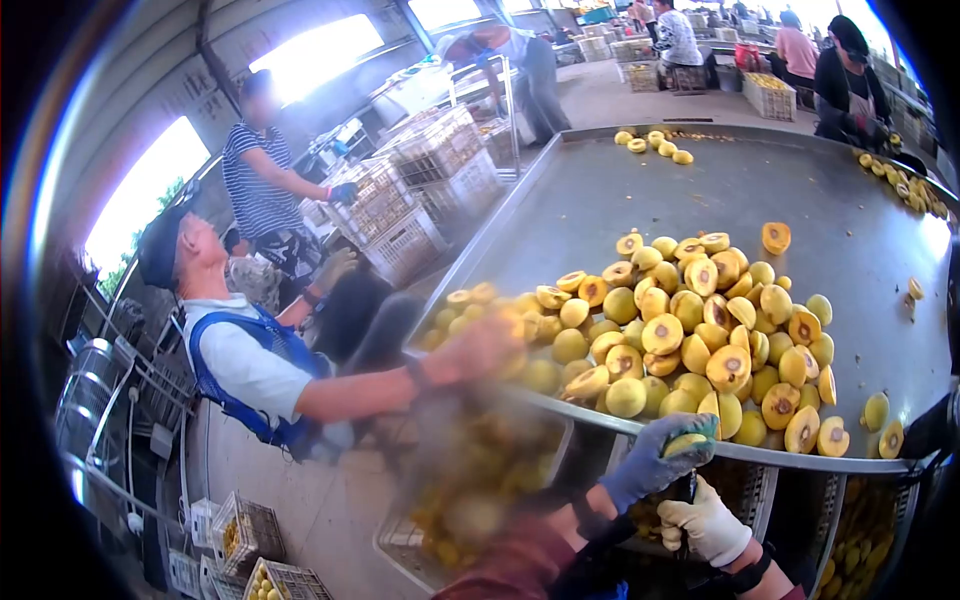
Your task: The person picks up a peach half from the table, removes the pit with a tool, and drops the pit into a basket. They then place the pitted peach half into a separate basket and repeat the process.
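Note:
At the near edge of the metal table (575, 412), my left hand (650, 465), in a blue-grey glove, is closed around a yellow peach half (684, 444). Just below it, my right hand (708, 522), in a white glove, has its fingers wrapped around a slim dark tool (690, 487). That tool points up toward the fruit; its exact kind is hard to make out. Beyond my hands lies a heap of halved yellow peaches (662, 333), many cut side up with brown pits or hollows showing.
On the left, a seated co-worker in a blue vest (255, 365) reaches a blurred arm to the heap. A blurred crate of peaches (480, 490) stands below the edge. Stacked crates (395, 205) and other people are farther back. More peaches (905, 185) lie at the far right.

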{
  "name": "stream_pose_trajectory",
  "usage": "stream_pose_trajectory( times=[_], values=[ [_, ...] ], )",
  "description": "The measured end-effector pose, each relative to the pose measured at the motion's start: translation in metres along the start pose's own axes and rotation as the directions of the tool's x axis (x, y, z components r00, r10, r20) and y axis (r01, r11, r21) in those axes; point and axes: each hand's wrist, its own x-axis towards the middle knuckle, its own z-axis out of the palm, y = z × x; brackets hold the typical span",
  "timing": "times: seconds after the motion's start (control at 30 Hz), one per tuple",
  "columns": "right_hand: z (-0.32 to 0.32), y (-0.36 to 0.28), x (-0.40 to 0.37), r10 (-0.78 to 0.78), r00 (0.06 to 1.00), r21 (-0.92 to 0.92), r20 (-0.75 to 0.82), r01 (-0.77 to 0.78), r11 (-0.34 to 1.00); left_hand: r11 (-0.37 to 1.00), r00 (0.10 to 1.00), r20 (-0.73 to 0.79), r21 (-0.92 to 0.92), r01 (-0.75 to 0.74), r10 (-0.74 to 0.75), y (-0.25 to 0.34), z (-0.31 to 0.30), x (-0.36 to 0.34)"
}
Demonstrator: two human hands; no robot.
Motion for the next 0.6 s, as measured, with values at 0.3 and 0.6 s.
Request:
stream_pose_trajectory(
  times=[0.3,0.6],
  values=[
    [0.017,-0.007,-0.006,-0.027,0.999,0.007,-0.027,0.027,1.000,0.989,0.995,0.082,0.140,0.050,-0.062,0.026,-0.004,0.006],
    [0.012,-0.009,-0.012,-0.026,0.998,-0.051,0.059,0.029,0.998,0.975,0.958,0.189,-0.021,0.221,-0.214,0.040,-0.005,0.009]
  ],
)
